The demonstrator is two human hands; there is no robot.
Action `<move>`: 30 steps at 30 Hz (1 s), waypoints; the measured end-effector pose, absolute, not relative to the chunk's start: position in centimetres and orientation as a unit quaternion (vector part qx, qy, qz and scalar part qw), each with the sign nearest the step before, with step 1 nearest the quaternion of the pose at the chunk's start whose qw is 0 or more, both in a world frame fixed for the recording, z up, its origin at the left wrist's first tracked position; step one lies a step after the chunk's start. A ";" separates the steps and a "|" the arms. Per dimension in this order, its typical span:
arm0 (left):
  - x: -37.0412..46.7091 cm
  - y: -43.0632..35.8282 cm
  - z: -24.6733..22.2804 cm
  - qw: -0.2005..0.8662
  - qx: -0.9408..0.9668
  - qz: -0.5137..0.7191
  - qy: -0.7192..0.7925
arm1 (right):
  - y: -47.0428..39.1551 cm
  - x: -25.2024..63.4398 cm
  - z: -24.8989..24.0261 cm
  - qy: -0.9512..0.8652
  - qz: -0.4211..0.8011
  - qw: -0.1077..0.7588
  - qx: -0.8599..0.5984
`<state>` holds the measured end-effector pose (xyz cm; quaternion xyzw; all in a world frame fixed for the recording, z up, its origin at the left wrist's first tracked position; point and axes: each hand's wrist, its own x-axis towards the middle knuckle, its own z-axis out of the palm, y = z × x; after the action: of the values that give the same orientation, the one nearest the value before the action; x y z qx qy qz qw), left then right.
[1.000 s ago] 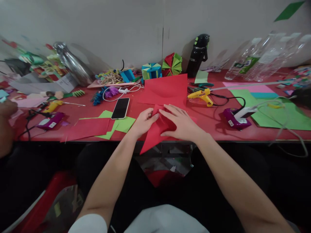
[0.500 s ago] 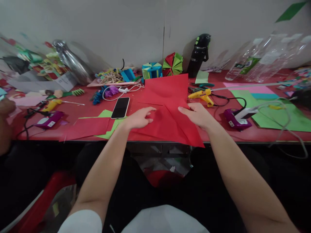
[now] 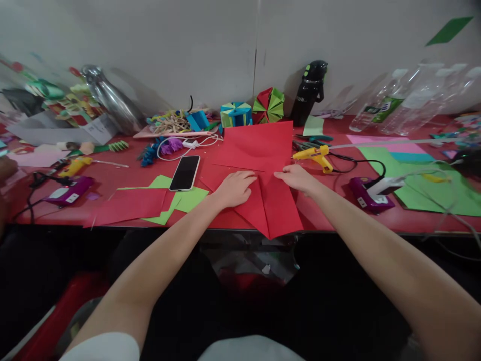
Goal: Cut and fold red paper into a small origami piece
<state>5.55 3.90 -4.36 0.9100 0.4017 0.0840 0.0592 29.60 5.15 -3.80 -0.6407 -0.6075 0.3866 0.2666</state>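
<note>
Large red paper sheets (image 3: 259, 145) lie in front of me, their lower part coming to a point over the table's front edge. My left hand (image 3: 236, 189) rests on the left part of the red paper, fingers bent and slightly apart. At the right edge of the paper my right hand (image 3: 295, 178) is closed on it, thumb and fingers together. A phone (image 3: 185, 173) lies left of my left hand on green paper (image 3: 192, 199), beside smaller red sheets (image 3: 130, 204). The yellow glue gun (image 3: 312, 156) is just beyond my right hand.
Purple power sockets (image 3: 370, 195) with cables sit on the right, near green sheets (image 3: 447, 188). Along the wall stand a black bottle (image 3: 308, 93), clear plastic bottles (image 3: 409, 103) and folded paper pieces (image 3: 236, 115). At the far left, part of another person's hand shows.
My left hand has moved right, further onto the red paper. The paper's lower part has shifted, its low corner now nearer the middle. The view has tilted slightly.
</note>
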 end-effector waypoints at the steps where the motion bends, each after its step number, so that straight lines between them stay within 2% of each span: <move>1: 5.7 3.9 -4.4 0.053 0.909 0.086 0.405 | 5.4 29.7 -3.8 -0.612 0.374 0.258 -0.647; 6: 6.3 3.6 -5.0 0.029 0.898 0.101 0.427 | 6.0 29.9 -4.4 -0.648 0.323 0.223 -0.653; 12: 6.4 3.6 -5.5 0.069 0.899 0.084 0.425 | 6.1 30.3 -4.5 -0.681 0.267 0.189 -0.655; 30: 6.3 3.6 -5.7 0.086 0.897 0.072 0.428 | 6.0 30.3 -4.3 -0.699 0.244 0.147 -0.656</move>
<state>6.30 3.58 -5.67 0.8968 0.4281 0.0717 0.0861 30.33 6.04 -4.34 -0.6564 -0.6987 0.2437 0.1472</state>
